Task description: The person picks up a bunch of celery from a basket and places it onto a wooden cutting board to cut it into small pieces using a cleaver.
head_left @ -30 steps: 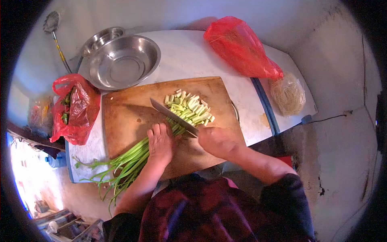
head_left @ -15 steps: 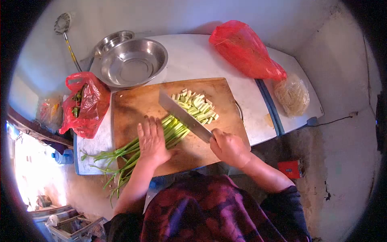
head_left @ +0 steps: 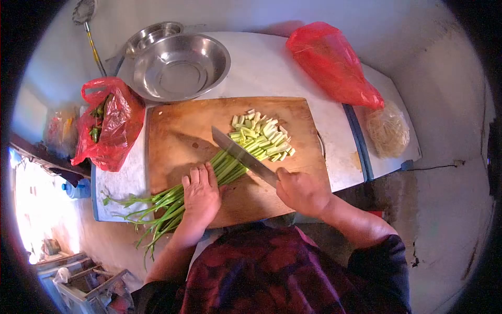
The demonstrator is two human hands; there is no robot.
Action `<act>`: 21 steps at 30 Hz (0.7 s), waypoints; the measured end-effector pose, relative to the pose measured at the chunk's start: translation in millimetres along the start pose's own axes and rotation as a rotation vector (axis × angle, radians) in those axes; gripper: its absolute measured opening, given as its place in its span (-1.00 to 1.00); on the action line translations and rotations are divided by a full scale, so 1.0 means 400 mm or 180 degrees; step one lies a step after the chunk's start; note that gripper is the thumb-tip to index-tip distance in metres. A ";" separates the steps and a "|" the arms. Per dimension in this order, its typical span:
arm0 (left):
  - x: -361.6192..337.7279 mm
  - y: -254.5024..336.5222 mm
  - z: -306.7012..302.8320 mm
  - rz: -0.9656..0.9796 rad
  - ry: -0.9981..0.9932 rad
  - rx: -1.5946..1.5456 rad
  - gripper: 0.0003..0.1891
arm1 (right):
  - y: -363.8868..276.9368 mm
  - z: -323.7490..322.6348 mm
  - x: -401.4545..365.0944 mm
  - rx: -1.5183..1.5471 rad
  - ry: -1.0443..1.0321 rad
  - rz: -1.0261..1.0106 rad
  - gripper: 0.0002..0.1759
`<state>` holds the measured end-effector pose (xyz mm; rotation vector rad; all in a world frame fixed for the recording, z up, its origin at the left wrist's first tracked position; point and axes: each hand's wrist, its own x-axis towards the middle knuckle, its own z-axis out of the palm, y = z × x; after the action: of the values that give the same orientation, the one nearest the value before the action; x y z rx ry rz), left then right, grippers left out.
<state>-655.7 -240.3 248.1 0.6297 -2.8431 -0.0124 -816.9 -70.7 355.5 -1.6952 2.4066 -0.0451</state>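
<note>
Head cam here, looking down at a wooden board (head_left: 175, 152) on a white table (head_left: 256, 57), with a bunch of green stalks (head_left: 175, 196) lying from around the middle of it out toward the near left, thin ends poking past the edge. Left hand (head_left: 202, 196) is laid over the stalks, grip kinda spread, fingers straight-ish on top rather than wrapped around. Right hand (head_left: 303, 192) has its grip closed tight around the handle of a big knife (head_left: 244, 157), blade slanting across the stalks with the tip toward the far left; can't tell if the edge is actually into them or just above. Chopped pieces (head_left: 269, 137) sit in a loose pile just beyond the blade, on the right half of the board. Far left there's a large steel bowl (head_left: 180, 70) with a smaller one behind it, and a red bag (head_left: 123, 133) of green stuff left of the board. Far right, another red bag (head_left: 332, 65) lies touching a clear bag (head_left: 388, 131) of pale strands.
</note>
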 end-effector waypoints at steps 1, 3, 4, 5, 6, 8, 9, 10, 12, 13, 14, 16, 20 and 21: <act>-0.002 0.001 0.002 0.0044 0.0045 0.0037 -0.26 | 0.001 0.014 0.023 0.0068 0.0000 0.0052 -0.79; -0.006 0.004 0.005 0.0086 0.0133 0.0155 -0.26 | -0.004 0.072 0.081 0.0194 0.0038 0.0158 -0.81; -0.005 0.002 0.004 0.0084 0.0204 0.0232 -0.26 | -0.009 0.087 0.100 0.0509 0.0244 0.0238 -0.81; -0.003 0.001 0.001 0.0040 0.0178 0.0179 -0.27 | -0.010 0.083 0.107 0.0566 0.0184 0.0271 -0.79; -0.005 0.002 -0.004 0.0015 0.0136 0.0127 -0.28 | -0.014 0.081 0.107 0.0641 0.0119 0.0322 -0.76; -0.007 0.000 -0.005 0.0021 0.0127 0.0111 -0.28 | -0.002 0.093 0.102 0.0835 0.0237 0.0399 -0.73; -0.010 -0.001 0.002 0.0042 0.0160 0.0143 -0.28 | 0.026 0.118 0.102 0.0948 0.0416 0.0415 -0.73; -0.007 -0.004 0.007 0.0054 0.0194 0.0175 -0.28 | 0.046 0.127 0.101 0.1058 0.0592 0.0422 -0.73; 0.006 -0.005 0.005 0.0066 0.0197 0.0191 -0.29 | 0.066 0.124 0.087 0.0914 0.0686 0.0447 -0.73; 0.008 -0.002 0.005 0.0074 0.0177 0.0192 -0.29 | 0.073 0.123 0.078 0.0852 0.0715 0.0468 -0.72; 0.017 0.000 0.010 0.0073 0.0148 0.0234 -0.29 | 0.074 0.115 0.067 0.0858 0.0696 0.0496 -0.73; 0.054 0.003 0.022 0.0092 0.0113 0.0311 -0.30 | 0.066 0.072 0.045 0.0855 0.0677 0.0568 -0.75; 0.084 0.014 0.028 -0.0151 -0.0199 -0.0137 -0.30 | 0.022 -0.008 -0.004 0.0873 0.0701 0.0565 -0.78; 0.085 0.014 0.022 -0.0182 -0.0219 -0.0175 -0.30 | 0.014 -0.017 -0.012 0.0865 0.0685 0.0493 -0.78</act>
<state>-690.1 -249.7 247.3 0.7119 -2.8786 -0.1238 -821.6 -64.8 362.0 -1.4438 2.5343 -0.5312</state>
